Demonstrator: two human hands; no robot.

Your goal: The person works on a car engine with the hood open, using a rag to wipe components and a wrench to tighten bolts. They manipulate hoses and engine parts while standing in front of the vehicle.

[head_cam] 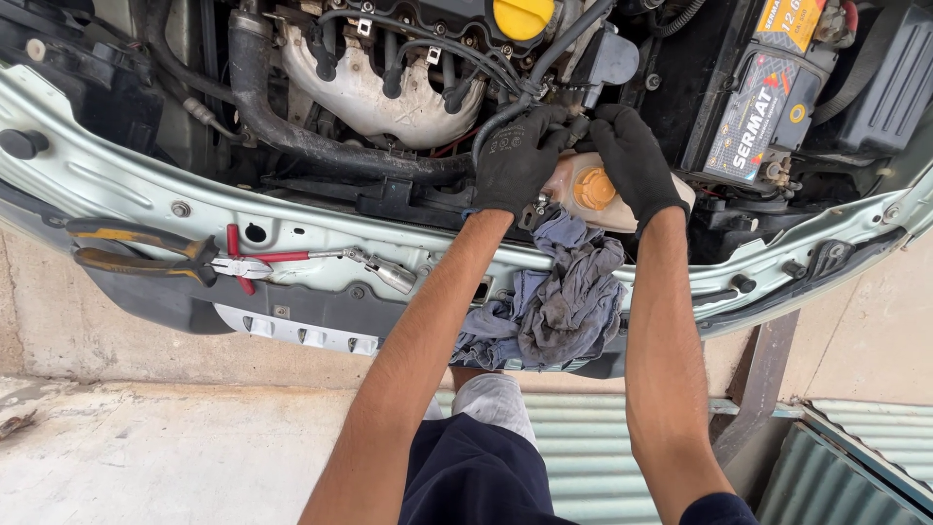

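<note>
Here, two gloved hands, left hand (pixel 520 156), right hand (pixel 634 160), one hose (pixel 501 122)

Black rubber hose (pixel 505 115) curved down from engine top, its lower end beside translucent coolant reservoir (pixel 573 199). Reservoir sat upright behind front panel, orange cap (pixel 594 189) on, partly hidden by gloves and rag.

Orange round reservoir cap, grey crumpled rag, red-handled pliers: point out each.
orange round reservoir cap (pixel 594 189), head view, top centre.
grey crumpled rag (pixel 559 297), head view, middle folds.
red-handled pliers (pixel 243 266), head view, metal jaws.
</note>
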